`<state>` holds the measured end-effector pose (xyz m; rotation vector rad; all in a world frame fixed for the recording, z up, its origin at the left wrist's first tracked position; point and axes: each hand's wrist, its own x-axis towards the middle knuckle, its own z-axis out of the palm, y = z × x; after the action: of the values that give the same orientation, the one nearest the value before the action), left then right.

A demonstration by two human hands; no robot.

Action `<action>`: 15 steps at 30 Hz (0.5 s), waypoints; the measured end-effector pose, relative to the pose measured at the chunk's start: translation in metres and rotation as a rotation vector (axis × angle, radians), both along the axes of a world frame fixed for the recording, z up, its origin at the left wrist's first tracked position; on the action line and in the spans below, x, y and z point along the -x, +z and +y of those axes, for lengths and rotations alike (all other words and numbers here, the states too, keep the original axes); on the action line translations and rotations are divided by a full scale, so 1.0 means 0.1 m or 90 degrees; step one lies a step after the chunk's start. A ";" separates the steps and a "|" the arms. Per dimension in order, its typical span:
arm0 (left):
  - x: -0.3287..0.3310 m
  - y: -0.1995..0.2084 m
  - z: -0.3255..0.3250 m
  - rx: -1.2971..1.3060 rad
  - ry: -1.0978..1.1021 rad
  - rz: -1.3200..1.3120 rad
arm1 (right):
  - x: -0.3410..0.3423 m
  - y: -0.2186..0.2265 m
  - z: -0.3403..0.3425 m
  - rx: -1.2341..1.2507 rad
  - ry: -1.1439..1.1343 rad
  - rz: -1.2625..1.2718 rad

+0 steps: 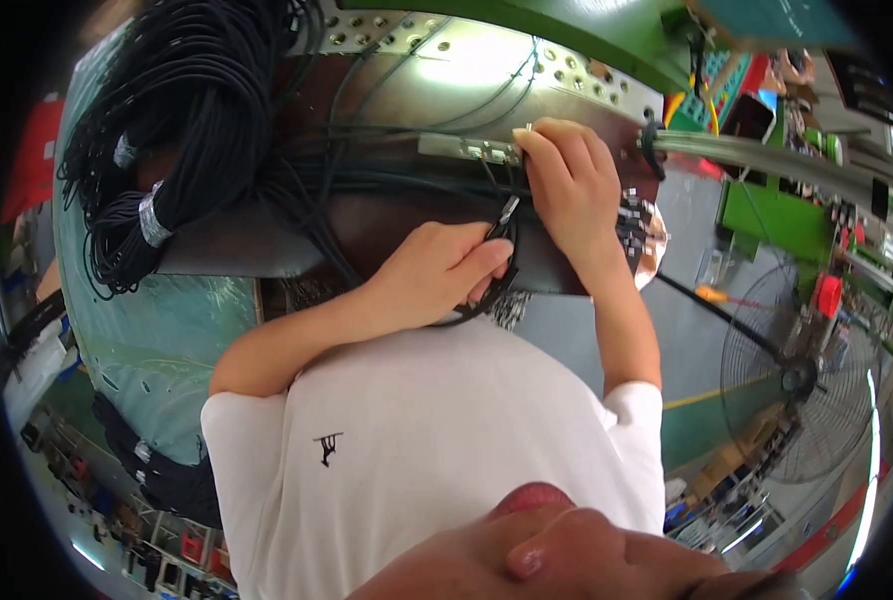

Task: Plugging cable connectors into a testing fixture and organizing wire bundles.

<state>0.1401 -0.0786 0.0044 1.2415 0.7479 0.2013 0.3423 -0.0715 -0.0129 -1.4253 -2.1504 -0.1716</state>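
Note:
My left hand (pixel 445 270) is closed around a thin black cable (pixel 510 262) with a small metal connector tip at its end, held just below my right hand. My right hand (pixel 567 180) presses its fingertips against a narrow grey connector strip (pixel 467 148) on a dark brown work panel (pixel 387 225). Several thin black wires run across the panel to that strip. Both forearms come up from my white shirt at the bottom.
A large coil of black cables (pixel 182 120) bound with grey tape hangs at the upper left. A perforated metal plate (pixel 487 55) sits behind the panel. A standing fan (pixel 817 385) and green machinery (pixel 777 210) stand to the right.

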 end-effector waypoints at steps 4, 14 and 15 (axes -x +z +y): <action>0.07 0.08 0.05 0.024 0.045 -0.024 | -0.22 -0.23 -0.04 0.008 -0.061 0.155; -0.03 0.05 0.10 0.327 0.266 -0.202 | -0.07 -0.30 -0.15 0.018 -0.063 0.127; -0.02 0.04 0.11 0.369 0.256 -0.234 | -0.08 -0.30 -0.16 0.017 -0.060 0.110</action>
<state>0.1426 -0.0674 0.0082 0.4754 0.6613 0.4895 0.3502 -0.0870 -0.0433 -1.5005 -1.9540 -0.0517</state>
